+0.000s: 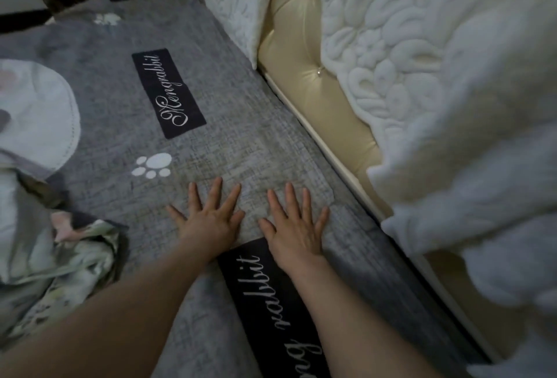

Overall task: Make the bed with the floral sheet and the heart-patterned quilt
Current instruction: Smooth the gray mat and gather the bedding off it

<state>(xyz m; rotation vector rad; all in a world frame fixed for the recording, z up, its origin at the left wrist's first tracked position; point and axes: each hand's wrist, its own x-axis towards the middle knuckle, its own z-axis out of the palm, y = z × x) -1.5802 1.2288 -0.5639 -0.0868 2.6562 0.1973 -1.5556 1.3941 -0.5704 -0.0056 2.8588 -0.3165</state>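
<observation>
Pressing our left hand (208, 221) and right hand (297, 227) flat with fingers spread, holding nothing, we saw the bunched floral sheet (60, 260) lay nearer our left.

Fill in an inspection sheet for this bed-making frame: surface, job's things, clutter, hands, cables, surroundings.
Surface: grey sheet printed with white paw prints and black script labels, spread flat on the bed.
Job's things: crumpled floral fabric bunched at the left edge; no heart-patterned quilt can be made out.
Clutter: pale rounded item lying on the sheet at left; what it is cannot be told.
Hands: left hand and right hand both flat on the sheet, fingers spread, holding nothing.
Cables: nothing seen.
Surroundings: cream tufted headboard along the bed's right side, white fluffy blanket draped over it.
</observation>
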